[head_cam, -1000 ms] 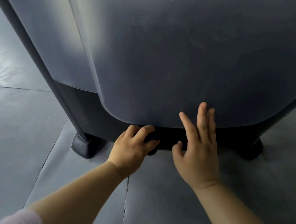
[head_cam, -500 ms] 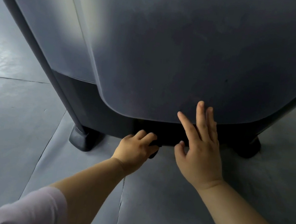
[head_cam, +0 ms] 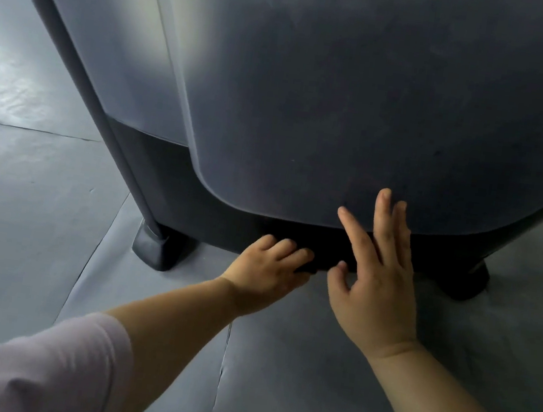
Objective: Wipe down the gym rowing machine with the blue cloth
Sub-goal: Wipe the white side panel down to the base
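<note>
GYM FLOOR, close up: a person stretches both arms low to the rowing machine (head_cam: pixel 347 94), whose smooth grey-blue shell fills the top & centre of the view, sitting over a darker base (head_cam: pixel 169 185). The right grip (head_cam: pixel 380 289) is wide, w/ fingers (head_cam: pixel 383 213) straight & slightly spread. Their tips lie flat on the shell's bottom rim, thumb hanging free below, over the dark gap. The left grip (head_cam: pixel 269 267), just beside it & lower, is narrow, knuckles up, fingers curled in under the base's lower edge where shadow hides the tips. A small dark shape shows at those tips, but whether it's cloth or part of the machine can't be told, nor whether the hand holds anything. The two hands are near each other, not touching. A slim dark post (head_cam: pixel 83 84) runs down the machine's left side to a black foot (head_cam: pixel 157 249) on the floor; a 2nd foot (head_cam: pixel 470 284) shows at R. Grey floor mats (head_cam: pixel 36 226) w/ thin seams lie underneath, one seam running btwn the forearms. A pale lilac sleeve (head_cam: pixel 34 368) covers the left upper arm, bottom L
</note>
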Demonstrator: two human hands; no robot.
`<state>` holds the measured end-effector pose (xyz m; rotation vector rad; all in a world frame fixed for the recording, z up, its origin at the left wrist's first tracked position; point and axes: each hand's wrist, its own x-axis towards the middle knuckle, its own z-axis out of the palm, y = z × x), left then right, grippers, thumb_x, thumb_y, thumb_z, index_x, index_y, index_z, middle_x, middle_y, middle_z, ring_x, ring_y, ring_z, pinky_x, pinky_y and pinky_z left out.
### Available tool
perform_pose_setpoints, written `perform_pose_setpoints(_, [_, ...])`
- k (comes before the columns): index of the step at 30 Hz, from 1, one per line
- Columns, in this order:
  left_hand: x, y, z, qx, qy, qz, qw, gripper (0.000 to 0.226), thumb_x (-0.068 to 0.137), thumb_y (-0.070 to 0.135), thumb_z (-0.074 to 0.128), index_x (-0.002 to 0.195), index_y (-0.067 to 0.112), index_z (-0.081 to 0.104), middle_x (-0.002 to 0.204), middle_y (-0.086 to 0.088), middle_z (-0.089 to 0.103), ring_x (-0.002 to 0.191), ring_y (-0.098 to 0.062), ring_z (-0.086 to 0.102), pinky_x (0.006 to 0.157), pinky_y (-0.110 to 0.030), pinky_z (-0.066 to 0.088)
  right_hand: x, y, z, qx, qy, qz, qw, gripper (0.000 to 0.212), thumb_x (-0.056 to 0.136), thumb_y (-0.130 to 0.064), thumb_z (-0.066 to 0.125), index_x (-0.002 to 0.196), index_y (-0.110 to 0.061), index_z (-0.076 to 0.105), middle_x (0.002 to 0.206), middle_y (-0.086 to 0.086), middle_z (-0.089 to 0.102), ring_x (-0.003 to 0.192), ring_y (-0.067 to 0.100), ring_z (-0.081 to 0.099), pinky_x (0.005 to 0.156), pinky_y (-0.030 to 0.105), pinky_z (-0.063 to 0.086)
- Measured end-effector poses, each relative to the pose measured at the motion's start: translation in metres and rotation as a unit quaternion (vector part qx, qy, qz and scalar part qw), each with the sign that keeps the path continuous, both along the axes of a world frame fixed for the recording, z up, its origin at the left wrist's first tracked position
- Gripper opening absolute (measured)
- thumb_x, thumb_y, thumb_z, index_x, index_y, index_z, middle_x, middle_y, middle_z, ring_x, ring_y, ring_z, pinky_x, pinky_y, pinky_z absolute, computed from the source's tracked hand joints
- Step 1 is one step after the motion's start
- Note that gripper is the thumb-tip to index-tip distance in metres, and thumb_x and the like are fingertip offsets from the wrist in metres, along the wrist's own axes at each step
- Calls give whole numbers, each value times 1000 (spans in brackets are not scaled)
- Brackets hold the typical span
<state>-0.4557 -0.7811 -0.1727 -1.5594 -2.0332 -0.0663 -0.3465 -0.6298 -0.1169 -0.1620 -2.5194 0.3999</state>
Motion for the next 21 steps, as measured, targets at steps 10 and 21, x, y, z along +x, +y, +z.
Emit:
perform_pose_setpoints(10, [-3, -38, 10, 68, -102, 102, 987, 19, 88, 28, 58, 94, 26, 75, 111, 0, 56, 89, -26, 53, 70, -34, 52, -26, -1, 82, 187, 112, 144, 965, 50, 86, -3, 46, 132, -16, 62, 153, 8, 37, 146, 31, 28, 122, 50, 11])
perform_pose_setpoints(21, [32, -37, 70, 340, -103, 236, 905, 25, 76, 5, 67, 98, 15, 70, 118, -7, 47, 100, -30, 49, 71, -35, 54, -62, -8, 187, 409, 91, 271, 866, 52, 82, -14, 47, 133, -19, 59, 157, 8, 36, 149, 30, 21, 118, 56, -4])
